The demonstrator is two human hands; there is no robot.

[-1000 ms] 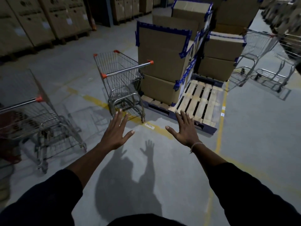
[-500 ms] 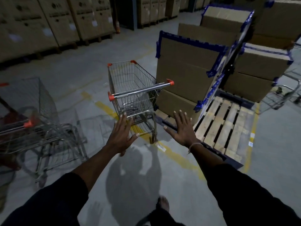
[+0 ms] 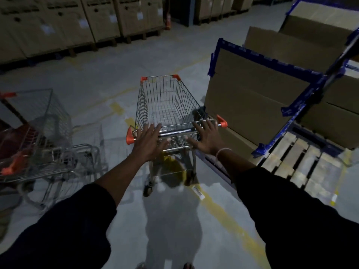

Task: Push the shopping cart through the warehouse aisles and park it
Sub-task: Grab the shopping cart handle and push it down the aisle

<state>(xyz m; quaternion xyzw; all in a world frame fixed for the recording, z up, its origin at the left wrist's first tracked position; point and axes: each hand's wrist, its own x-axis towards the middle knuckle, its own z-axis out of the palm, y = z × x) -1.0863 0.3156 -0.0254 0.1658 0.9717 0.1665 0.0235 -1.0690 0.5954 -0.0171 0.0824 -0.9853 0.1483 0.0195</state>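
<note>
Shopping cart [image 3: 167, 105] basket holds nothing; both hands' fingers [image 3: 153, 131] splayed apart at its handle [image 3: 174, 131].

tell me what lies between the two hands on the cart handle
In the head view, only a bare stretch of the metal handle bar lies between the left hand and right hand; both are open.

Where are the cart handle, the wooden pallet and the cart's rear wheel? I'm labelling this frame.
cart handle [image 3: 177, 131]: head view, bare metal bar between the hands.
wooden pallet [image 3: 303, 164]: head view, top slat, right of the cart.
rear wheel [image 3: 147, 189]: head view, left caster on the floor.
</note>
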